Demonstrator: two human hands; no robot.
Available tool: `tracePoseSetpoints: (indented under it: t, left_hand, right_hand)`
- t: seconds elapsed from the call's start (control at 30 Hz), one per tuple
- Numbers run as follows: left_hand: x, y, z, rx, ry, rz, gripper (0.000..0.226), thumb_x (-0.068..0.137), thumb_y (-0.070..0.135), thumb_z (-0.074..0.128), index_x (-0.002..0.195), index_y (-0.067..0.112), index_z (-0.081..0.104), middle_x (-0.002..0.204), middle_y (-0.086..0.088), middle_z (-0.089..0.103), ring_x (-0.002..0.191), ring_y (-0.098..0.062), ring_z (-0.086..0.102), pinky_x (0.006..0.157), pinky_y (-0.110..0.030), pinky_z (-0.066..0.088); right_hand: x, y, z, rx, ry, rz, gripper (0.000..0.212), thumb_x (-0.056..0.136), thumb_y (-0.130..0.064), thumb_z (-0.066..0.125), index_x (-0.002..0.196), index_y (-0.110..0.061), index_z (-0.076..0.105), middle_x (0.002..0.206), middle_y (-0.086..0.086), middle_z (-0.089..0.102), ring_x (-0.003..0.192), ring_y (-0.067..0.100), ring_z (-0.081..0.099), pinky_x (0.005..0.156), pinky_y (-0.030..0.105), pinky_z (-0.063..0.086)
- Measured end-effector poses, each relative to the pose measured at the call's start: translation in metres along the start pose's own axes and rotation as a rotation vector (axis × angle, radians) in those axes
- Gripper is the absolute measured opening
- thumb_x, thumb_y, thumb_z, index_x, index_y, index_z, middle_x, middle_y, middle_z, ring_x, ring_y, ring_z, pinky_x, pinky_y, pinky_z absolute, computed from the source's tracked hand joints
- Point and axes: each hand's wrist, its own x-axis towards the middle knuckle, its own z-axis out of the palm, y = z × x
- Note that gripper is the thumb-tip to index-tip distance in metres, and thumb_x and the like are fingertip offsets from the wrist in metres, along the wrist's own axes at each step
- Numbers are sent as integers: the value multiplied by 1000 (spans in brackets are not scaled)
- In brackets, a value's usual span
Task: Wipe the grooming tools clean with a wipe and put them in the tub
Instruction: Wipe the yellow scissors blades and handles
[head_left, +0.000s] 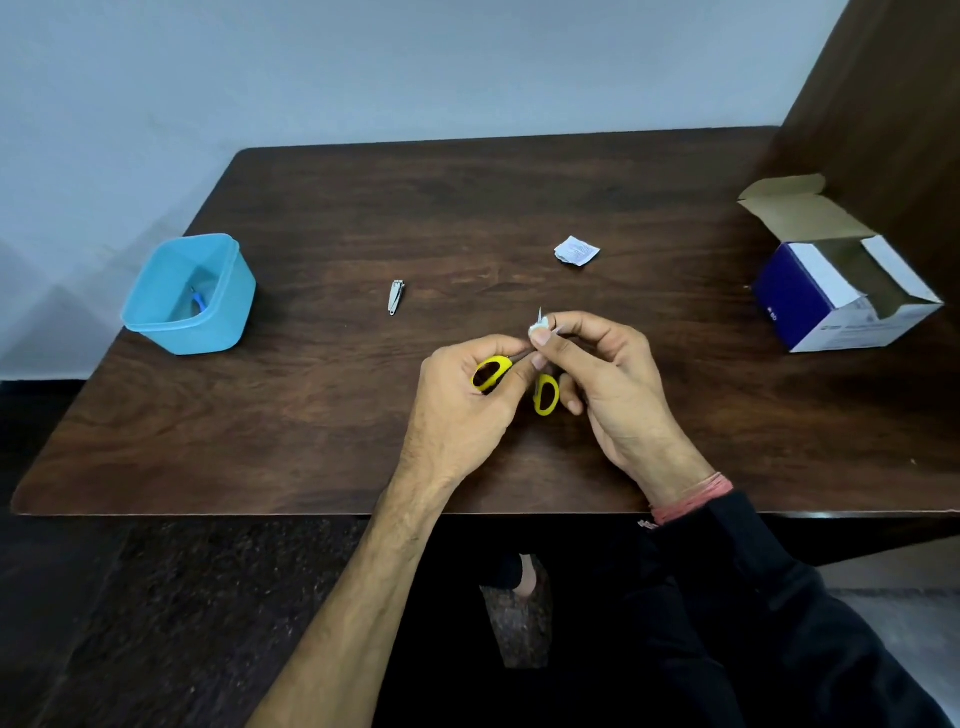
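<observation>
So, a small pair of scissors with yellow handles is held just above the near middle of the dark wooden desk. The left hand is wrapped around one yellow loop, so its grip is closed on the scissors handle. The right hand is curled too, and a little white wipe is pinched between its thumb and forefinger right at the blades, whose thin tip can just be seen poking up past the wipe. The second yellow loop is left hanging free between the two hands.

A silver nail clipper is laid flat on the desk, well to the left of the hands and apart from everything else. Further left, near the desk edge, a light blue tub is set upright with no lid on, and a small blue-handled tool can be made out inside it; what kind can't be told. A torn white sachet is left lying beyond the hands. At the far right an opened blue and white cardboard box is parked with its flaps up.
</observation>
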Motion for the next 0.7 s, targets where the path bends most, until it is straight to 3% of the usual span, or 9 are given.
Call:
tracePoseSetpoints:
  t: [0.17,0.23,0.33,0.4,0.53,0.7]
  left_hand:
    - [2,0,-2,-14,-23,-28,15,106,26,78,94,23,86,64,10,69,57,-2,52,59,-26,43]
    - [3,0,-2,-21,-32,-23,16,106,26,78,92,22,87,67,1,72,61,-6,53,62,-29,43]
    - [1,2,-3,-17,-28,-33,17,105,26,79,91,21,87,59,7,63,53,-5,46,53,-26,39]
    - [2,1,-3,-8,-35,-43,18,105,29,79,91,21,86,60,-5,60,52,-10,43,50,-35,39]
    - [2,-1,-3,-17,-51,-32,20,106,31,78,90,22,85,62,-5,62,58,-12,46,57,-39,42]
    - [3,0,-3,-42,-76,-20,21,106,34,76,89,25,85,71,-17,66,66,-19,47,64,-45,44]
  right_hand:
    - [-2,0,2,35,43,-13,8,98,-9,79,101,-2,79,82,4,73,63,16,56,37,21,33]
    - [-2,0,2,34,53,-15,8,97,-8,79,100,-1,79,85,4,74,62,15,56,37,21,32]
    - [-2,0,2,35,55,-8,5,97,-8,80,97,-3,80,86,4,74,59,16,51,36,21,31]
    - [-2,0,1,37,54,-1,4,97,-8,79,96,-4,80,85,4,73,57,15,50,37,20,31]
    - [-3,-2,1,49,44,9,5,98,-6,77,93,-4,79,83,4,71,58,14,50,37,20,31]
    - [-3,-4,2,51,41,11,9,100,-4,74,92,-6,78,86,6,70,59,11,54,37,19,32]
